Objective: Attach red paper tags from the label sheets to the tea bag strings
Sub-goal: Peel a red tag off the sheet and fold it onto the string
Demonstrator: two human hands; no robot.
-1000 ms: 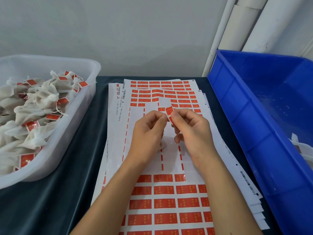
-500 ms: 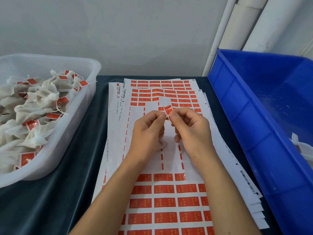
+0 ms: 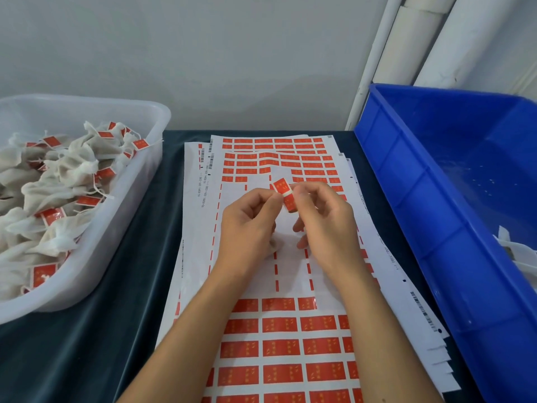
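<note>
At centre, my left hand point(image 3: 247, 219) and right hand point(image 3: 325, 219) pinch one red tag point(image 3: 286, 196) above the label sheets point(image 3: 290, 344). Tagged tea bags point(image 3: 52, 199) fill the tub point(image 3: 151, 158) at nine o'clock; many labels remain, so I judge plenty left.

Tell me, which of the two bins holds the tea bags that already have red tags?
The clear plastic tub on the left: its white tea bags carry red tags. The blue bin on the right shows no red tags.

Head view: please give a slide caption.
Both hands, left and right, pinch a red tag above the label sheets.
</note>
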